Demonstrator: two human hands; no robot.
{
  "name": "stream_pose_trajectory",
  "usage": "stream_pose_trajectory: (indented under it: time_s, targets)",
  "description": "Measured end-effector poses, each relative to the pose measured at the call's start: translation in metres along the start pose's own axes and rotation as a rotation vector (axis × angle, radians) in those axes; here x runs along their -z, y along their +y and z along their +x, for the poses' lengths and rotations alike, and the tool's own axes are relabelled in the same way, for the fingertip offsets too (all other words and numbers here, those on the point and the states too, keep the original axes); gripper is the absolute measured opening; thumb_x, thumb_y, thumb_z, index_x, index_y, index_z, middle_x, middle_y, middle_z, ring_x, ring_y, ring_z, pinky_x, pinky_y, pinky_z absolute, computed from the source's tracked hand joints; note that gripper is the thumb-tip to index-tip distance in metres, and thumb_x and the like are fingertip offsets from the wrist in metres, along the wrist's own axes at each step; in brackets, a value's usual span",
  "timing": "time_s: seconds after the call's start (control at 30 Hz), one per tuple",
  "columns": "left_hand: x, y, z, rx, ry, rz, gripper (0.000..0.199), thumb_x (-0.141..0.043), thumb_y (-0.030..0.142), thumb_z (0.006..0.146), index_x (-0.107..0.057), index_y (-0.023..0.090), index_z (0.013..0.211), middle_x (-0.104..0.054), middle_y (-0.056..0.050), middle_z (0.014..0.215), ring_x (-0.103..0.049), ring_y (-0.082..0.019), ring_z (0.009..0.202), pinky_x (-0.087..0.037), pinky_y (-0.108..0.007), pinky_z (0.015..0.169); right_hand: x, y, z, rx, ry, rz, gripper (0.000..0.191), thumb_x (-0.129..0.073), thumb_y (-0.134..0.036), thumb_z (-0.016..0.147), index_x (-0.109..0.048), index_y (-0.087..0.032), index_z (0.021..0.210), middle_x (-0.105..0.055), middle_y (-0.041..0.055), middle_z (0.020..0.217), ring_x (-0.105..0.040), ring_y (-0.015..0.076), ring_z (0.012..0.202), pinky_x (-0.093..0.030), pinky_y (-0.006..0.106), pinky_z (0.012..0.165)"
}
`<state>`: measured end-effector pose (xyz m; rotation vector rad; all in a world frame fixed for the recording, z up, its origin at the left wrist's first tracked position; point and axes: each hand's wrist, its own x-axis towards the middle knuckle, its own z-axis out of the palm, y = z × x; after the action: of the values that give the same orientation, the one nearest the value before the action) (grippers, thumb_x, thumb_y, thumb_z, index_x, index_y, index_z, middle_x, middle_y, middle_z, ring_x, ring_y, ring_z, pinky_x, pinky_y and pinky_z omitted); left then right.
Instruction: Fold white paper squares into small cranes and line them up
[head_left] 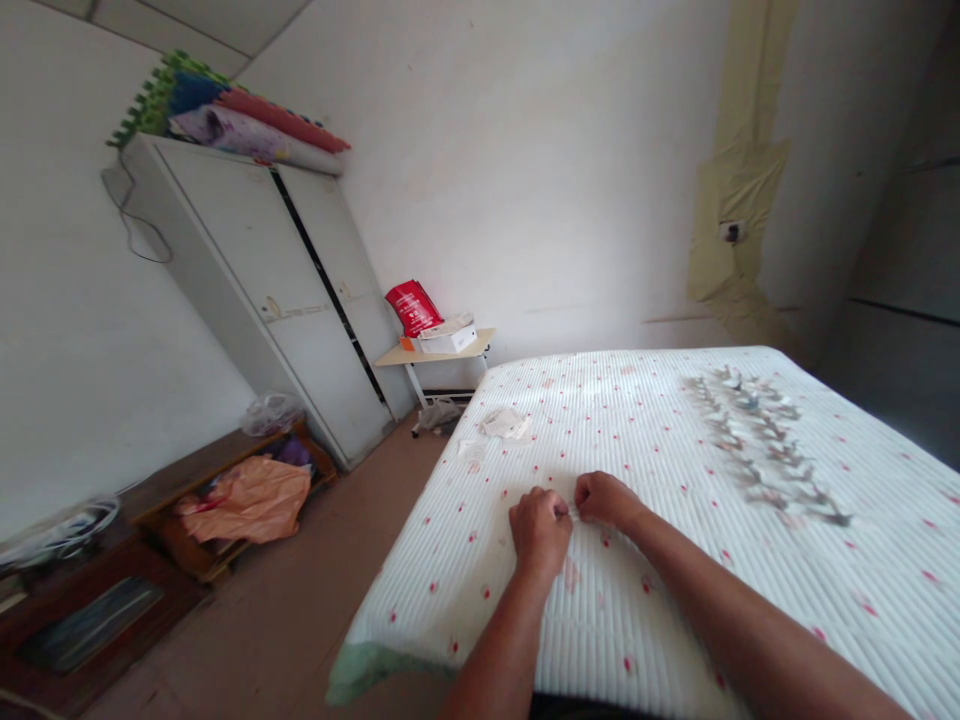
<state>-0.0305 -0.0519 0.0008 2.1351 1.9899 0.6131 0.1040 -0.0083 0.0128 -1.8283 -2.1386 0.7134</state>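
Note:
Both hands are close together over a white ribbed bed cover [630,620] with small red spots. My left hand [540,525] is closed, fingers curled, and what it pinches is too small to make out. Just to its right, my right hand [606,500] is also closed, its fingertips turned towards the left; anything between them is hidden. Beyond the left hand lie some pale paper pieces [506,424] on the cover. Rows of several small folded-looking grey and white objects [772,440] stand on the right part of the bed, slightly blurred.
A small table [390,356] with a red bag [413,307] and a white box [450,341] stands beyond the bed's far left corner. A grey cabinet [225,240] leans in view at left. Near it, an orange plastic bag [251,498] lies on low wooden furniture.

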Motion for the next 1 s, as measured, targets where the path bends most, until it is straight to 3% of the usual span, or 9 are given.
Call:
stream_pose_trajectory:
  time_s: [0.37, 0.7, 0.87, 1.0]
  targets:
    - [-0.0038, -0.0002, 0.0040, 0.029, 0.015, 0.002, 0.005, -0.059, 0.025, 0.069, -0.059, 0.024, 0.074, -0.061, 0.004, 0.084, -0.054, -0.013, 0.083, -0.033, -0.025, 0.071, -0.0029, 0.0030, 0.0029, 0.005, -0.004, 0.006, 0.018, -0.057, -0.010, 0.055, -0.066, -0.017, 0.068, -0.065, 0.0017, 0.069, -0.059, 0.0139, 0.066, -0.033, 0.019, 0.050]
    - [0.0027, 0.0044, 0.0037, 0.079, -0.022, 0.007, 0.008, -0.056, 0.020, 0.070, -0.060, 0.023, 0.076, -0.063, 0.003, 0.087, -0.054, -0.013, 0.084, -0.033, -0.026, 0.071, 0.0002, 0.0036, 0.0017, 0.020, -0.035, 0.035, 0.016, -0.056, -0.012, 0.057, -0.066, -0.017, 0.068, -0.065, 0.0013, 0.067, -0.057, 0.0120, 0.063, -0.032, 0.018, 0.050]
    - [0.0054, 0.0072, 0.0030, 0.084, -0.045, 0.040, 0.008, -0.053, 0.019, 0.072, -0.059, 0.023, 0.076, -0.062, 0.003, 0.088, -0.055, -0.013, 0.084, -0.033, -0.025, 0.070, -0.0036, 0.0010, -0.0013, -0.007, 0.032, -0.015, 0.012, -0.061, -0.022, 0.059, -0.065, -0.019, 0.069, -0.064, 0.0022, 0.070, -0.056, 0.0136, 0.064, -0.030, 0.020, 0.049]
    - [0.0039, 0.0062, 0.0044, 0.084, -0.031, 0.030, 0.009, -0.054, 0.019, 0.071, -0.060, 0.024, 0.075, -0.062, 0.003, 0.086, -0.055, -0.013, 0.083, -0.033, -0.025, 0.070, -0.0050, 0.0002, -0.0024, -0.002, 0.052, -0.033, 0.011, -0.060, -0.021, 0.059, -0.065, -0.020, 0.068, -0.064, 0.0012, 0.070, -0.056, 0.0132, 0.063, -0.030, 0.020, 0.049]
